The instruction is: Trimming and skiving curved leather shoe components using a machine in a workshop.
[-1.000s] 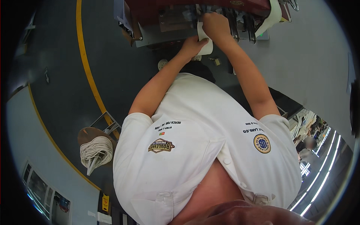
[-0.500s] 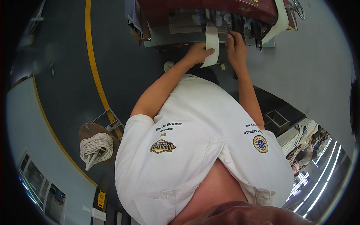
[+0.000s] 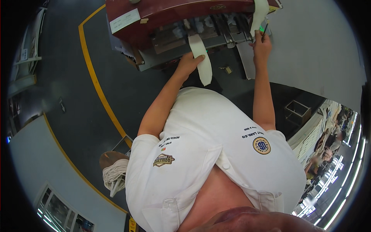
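Note:
My left hand (image 3: pixel 191 61) grips a white strip (image 3: pixel 199 52) with thumb on top. The strip hangs from the front of a dark red machine (image 3: pixel 162 9) and has a zigzag lower end. At the machine's right end, my right hand (image 3: pixel 261 46) has its fingers closed on a thin dark tool (image 3: pixel 265 28), beside the lower end of another white band (image 3: pixel 259 11). Whether those fingers also grip that band I cannot tell. Metal guides (image 3: pixel 228 36) line the machine's front between my hands.
A grey surface (image 3: pixel 317 50) is at the right. A metal frame (image 3: pixel 297 112) stands below it. Coiled white cord (image 3: pixel 114 176) sits on a brown disc at lower left. A yellow line (image 3: pixel 92 69) crosses the floor. People (image 3: pixel 328 147) and garments appear at far right.
My right hand has left the middle strip for the machine's right end. My left hand and strip sit lower against the machine, with more strip showing. The view has shifted.

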Demonstrator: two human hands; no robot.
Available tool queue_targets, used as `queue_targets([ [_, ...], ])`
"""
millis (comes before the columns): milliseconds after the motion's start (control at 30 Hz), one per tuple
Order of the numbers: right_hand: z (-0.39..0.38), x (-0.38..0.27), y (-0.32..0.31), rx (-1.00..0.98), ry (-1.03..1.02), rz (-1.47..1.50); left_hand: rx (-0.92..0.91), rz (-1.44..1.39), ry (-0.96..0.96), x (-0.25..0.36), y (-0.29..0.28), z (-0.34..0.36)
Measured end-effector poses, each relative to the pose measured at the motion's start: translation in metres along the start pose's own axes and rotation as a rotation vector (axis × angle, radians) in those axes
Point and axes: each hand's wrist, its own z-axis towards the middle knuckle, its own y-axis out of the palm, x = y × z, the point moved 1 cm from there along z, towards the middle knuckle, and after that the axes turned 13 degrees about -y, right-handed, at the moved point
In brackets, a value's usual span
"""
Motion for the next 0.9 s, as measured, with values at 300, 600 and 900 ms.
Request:
queue_targets([
  [300, 0.099, -0.003, -0.010, 0.111, -0.518, -0.248, -0.058, 0.106, -0.076, -0.007, 0.001, -0.003],
  [600, 0.086, -0.020, 0.008, 0.239, -0.485, -0.545, -0.125, 0.814, -0.132, 0.038, -0.007, -0.026],
  [900, 0.124, -0.056, -0.019, -0.212, -0.115, -0.249, 0.036, 0.839, 0.601, 0.133, 0.022, -0.025],
])
